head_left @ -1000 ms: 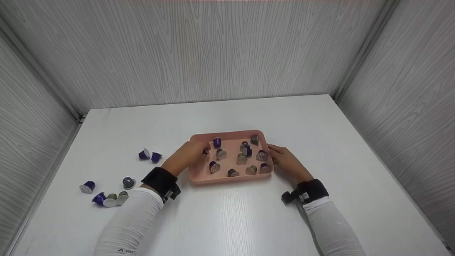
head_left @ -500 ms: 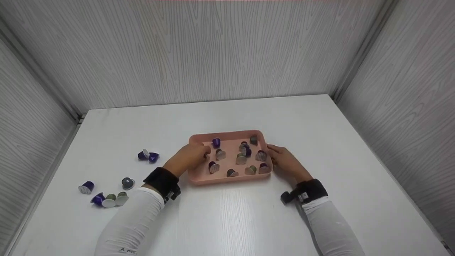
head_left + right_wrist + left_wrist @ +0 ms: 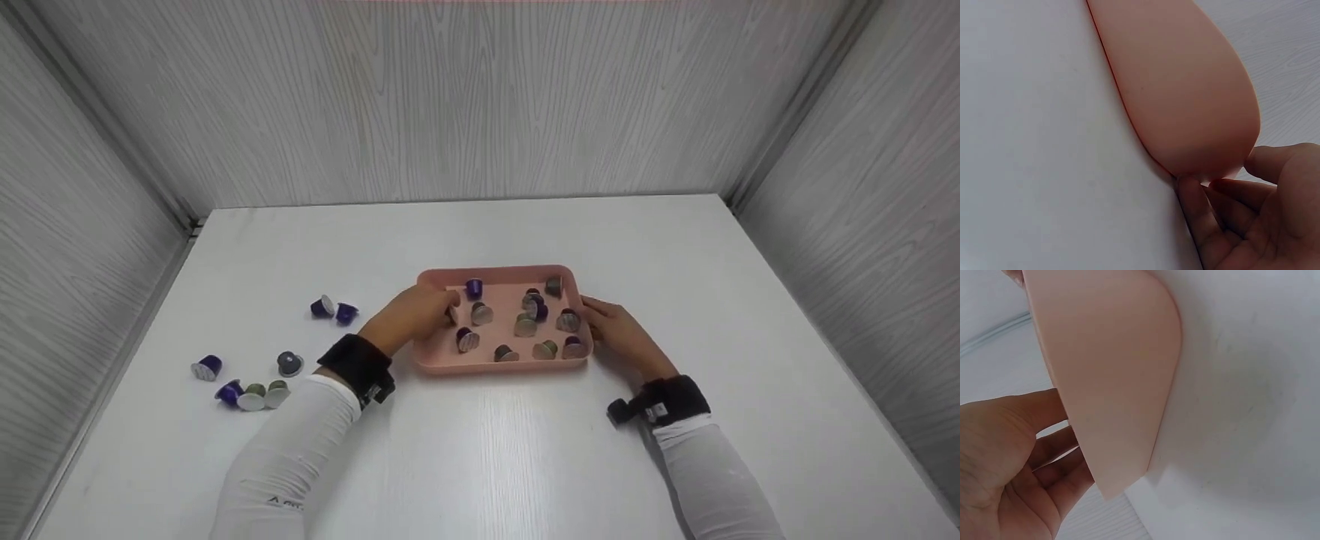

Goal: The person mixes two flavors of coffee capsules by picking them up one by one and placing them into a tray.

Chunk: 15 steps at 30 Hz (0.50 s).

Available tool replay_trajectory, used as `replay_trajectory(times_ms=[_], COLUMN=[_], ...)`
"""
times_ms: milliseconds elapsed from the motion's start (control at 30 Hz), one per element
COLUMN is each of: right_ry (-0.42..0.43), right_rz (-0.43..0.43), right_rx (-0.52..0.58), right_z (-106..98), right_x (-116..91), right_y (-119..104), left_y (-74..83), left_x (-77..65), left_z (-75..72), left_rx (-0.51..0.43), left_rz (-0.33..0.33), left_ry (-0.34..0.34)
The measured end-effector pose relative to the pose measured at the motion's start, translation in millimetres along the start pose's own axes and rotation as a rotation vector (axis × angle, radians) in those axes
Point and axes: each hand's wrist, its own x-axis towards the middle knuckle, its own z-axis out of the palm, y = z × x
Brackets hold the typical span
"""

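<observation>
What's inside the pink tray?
Small capsules lie scattered inside the pink tray, including purple, green and dark ones. The left hand covers part of the tray's left end, so whatever lies under that hand can't be seen.

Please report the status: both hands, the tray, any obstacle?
Left hand over tray, left end, grip unclear. Right hand holds right end. Tray holds capsules. Loose capsules lie left; no obstruction seen.
</observation>
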Motion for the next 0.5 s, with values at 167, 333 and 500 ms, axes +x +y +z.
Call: replay_trajectory(times_ms=[167, 333, 500], right_ry=[0.0, 0.016, 0.067], right_rz=[0.008, -0.033, 0.027], right_rx=[0.006, -0.05, -0.067], right_z=[-12, -23, -42], right_x=[-5, -12, -34], right_y=[8, 12, 22], left_y=[9.1, 13.0, 22.3], left_x=[5.2, 13.8, 28.1], left_z=[-4.7, -11.5, -15.3], left_rx=[0.001, 0.003, 0.033], left_rz=[-0.001, -0.023, 0.012], left_ry=[-0.013, -0.002, 0.021])
